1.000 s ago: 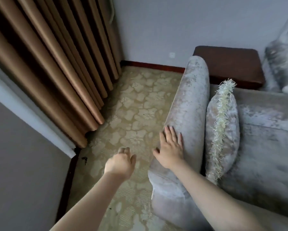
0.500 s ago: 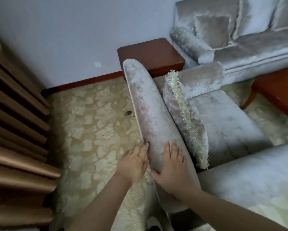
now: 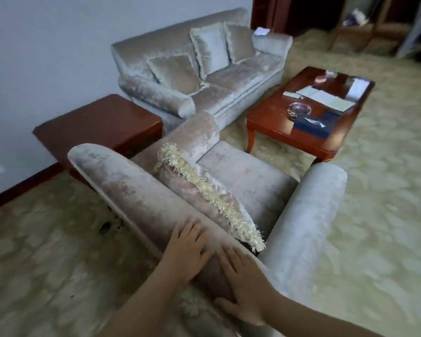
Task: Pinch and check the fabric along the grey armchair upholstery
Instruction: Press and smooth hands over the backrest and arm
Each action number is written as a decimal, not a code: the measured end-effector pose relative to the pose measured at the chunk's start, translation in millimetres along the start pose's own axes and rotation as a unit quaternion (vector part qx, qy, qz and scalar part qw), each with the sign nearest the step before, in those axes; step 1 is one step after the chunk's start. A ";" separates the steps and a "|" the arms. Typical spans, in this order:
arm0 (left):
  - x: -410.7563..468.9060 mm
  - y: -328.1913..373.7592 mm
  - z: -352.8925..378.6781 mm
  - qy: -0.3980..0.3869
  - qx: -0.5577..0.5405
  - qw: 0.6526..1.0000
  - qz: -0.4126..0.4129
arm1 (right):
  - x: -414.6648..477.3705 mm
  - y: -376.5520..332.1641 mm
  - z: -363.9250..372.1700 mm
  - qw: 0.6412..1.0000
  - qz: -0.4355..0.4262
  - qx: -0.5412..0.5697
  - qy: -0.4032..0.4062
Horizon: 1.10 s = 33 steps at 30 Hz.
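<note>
Sofa (image 3: 229,79) now visible; left hand (image 3: 187,249) joins right hand (image 3: 243,285), both seemingly flat, on armchair (image 3: 141,195).

Grey sofa (image 3: 204,69), coffee table (image 3: 309,113), patterned carpet (image 3: 387,215)

Dim, soft, even daylight; pale glare on the glossy worktop (image 3: 270,117) well beyond the right hand (image 3: 243,288). Blurred throughout, smeared and bowed toward the edges.

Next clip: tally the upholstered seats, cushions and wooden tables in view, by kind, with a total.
Armchair: 1
Sofa: 1
Cushions: 4, three on the sofa and one fringed on the armchair
Wooden tables: 2, side table and coffee table
Total: 8
</note>
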<state>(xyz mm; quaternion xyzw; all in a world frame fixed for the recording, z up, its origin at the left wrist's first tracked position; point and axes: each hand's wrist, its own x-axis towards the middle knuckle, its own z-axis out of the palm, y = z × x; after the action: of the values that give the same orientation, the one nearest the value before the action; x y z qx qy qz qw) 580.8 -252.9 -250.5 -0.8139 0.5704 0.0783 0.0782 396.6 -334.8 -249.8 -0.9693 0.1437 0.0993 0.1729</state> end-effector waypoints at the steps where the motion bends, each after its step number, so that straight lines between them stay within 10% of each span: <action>1: 2.7 -2.5 2.5 0.012 -0.006 1.000 0.008 | 0.5 -3.5 0.7 1.000 0.025 -0.003 0.013; 9: 12.5 -25.1 -7.1 -0.098 -0.040 0.990 0.093 | 15.5 -68.9 16.8 0.916 0.365 0.002 0.166; 25: 54.9 -48.8 -15.7 -0.070 -0.016 0.962 0.263 | 18.8 -71.6 20.7 0.883 0.391 -0.054 0.253; 33: 78.0 -151.0 -14.8 0.021 -0.029 0.975 0.218 | 90.8 -80.9 -17.2 0.909 0.396 -0.033 0.128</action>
<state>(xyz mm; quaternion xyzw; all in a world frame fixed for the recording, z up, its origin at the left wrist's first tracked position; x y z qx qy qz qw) 749.7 -276.6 -247.3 -0.6736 0.7328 0.0933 0.0235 509.7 -290.6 -231.1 -0.8425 0.5329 0.0396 0.0678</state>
